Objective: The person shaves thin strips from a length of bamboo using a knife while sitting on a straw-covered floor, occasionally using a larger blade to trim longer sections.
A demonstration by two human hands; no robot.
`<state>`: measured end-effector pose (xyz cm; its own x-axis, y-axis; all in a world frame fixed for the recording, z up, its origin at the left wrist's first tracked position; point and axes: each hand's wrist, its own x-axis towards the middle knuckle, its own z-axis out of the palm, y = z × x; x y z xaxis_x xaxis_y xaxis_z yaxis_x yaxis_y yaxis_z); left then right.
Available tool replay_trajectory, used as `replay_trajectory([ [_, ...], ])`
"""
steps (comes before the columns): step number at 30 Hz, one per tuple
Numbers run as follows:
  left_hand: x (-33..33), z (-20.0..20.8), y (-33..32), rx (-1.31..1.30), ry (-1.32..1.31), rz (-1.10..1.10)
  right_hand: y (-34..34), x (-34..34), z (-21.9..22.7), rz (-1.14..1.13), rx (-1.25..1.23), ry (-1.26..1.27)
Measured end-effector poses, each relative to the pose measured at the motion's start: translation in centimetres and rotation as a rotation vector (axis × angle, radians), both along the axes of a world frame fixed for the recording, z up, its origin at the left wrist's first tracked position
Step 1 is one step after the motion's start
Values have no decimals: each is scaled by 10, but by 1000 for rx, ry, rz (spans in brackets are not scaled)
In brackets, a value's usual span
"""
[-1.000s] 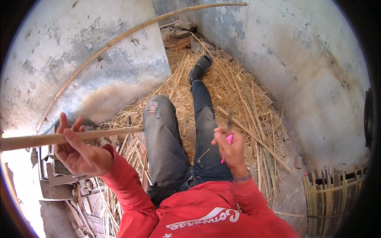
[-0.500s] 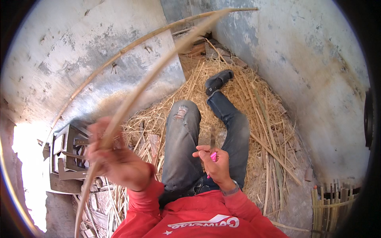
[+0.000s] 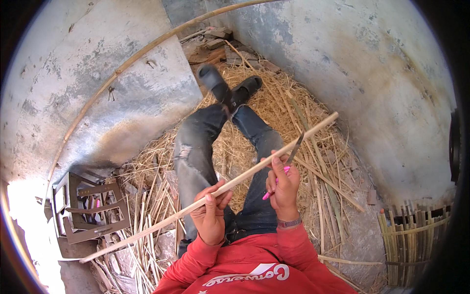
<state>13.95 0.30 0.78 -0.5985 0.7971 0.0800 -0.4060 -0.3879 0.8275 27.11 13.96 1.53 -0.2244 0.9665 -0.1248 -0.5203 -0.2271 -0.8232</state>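
Note:
A pale, peeled wooden stick (image 3: 247, 175) slants across my lap, its low end at the left and its upper end to the right. My left hand (image 3: 211, 208) grips it near the middle, thumb on top. In my right hand (image 3: 284, 185) is a knife (image 3: 294, 150) with a dark blade and a pink handle. The blade crosses close to the stick's right part, pointing up and away from me. Fingers of the right hand also touch the stick; whether the blade's edge meets the wood I cannot tell.
Shavings and thin strips (image 3: 235, 142) cover the floor around my crossed legs. A long bent pole (image 3: 117, 72) leans along the left wall. At the left stands a dark frame-like rack (image 3: 95, 210); at the lower right, a slatted basket (image 3: 413, 240). Walls close in on both sides.
The stick has swung down from steeply upright to a low slant across my lap. My right hand with the knife has come up to it. My left leg has stretched out, feet now crossed.

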Motion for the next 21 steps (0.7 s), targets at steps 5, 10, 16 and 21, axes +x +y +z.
replay_trajectory([
  [5, -48, 8, 1, -272, 127, -391, 30, 20, -50, -231, -139, 74],
  [10, -173, -99, -25, -493, 470, 116, 64, 97, -87, -460, -258, 171],
  [16, -292, -358, -205, -1423, 1202, 539, 120, 191, -165, -656, -326, 123],
  [21, -279, -464, -264, -1690, 790, -149, 153, 241, -241, -846, -666, 18],
])
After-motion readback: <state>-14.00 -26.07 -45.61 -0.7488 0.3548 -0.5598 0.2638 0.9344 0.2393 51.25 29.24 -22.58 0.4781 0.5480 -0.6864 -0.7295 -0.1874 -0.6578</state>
